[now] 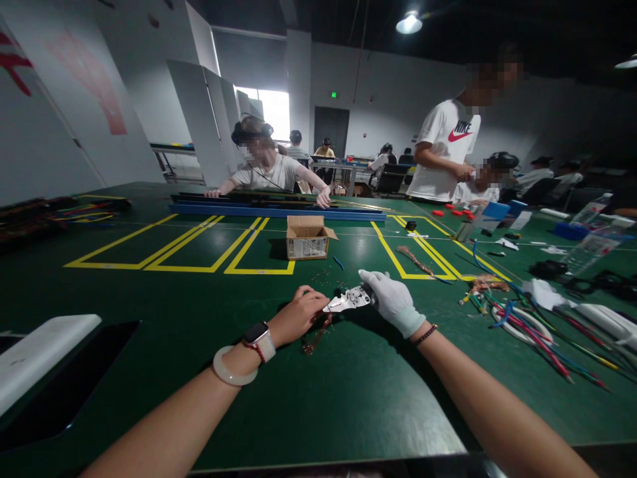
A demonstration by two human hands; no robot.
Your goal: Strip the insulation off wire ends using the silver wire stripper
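Note:
My right hand (393, 299), in a white glove, is closed around the handles of a silver wire stripper (350, 300). The tool's jaws point left, toward my bare left hand (303, 313). There the fingers are bent and pressed together right at the jaw tips, and whatever they pinch is too small to make out. A loose bunch of copper strands (324, 326) shows just below the fingertips and jaws; whether it is held or lies on the table is unclear. Tiny copper scraps (326, 275) and a short blue wire piece (339, 263) are beyond my hands.
An opened cardboard box (307, 247) stands ahead on the green table (279, 411). Cut wires (537, 338) and bottles (594, 251) crowd the right side. At left lies a white device (47, 352). Across the table a person (271, 166) handles long strips on a blue tray (279, 212).

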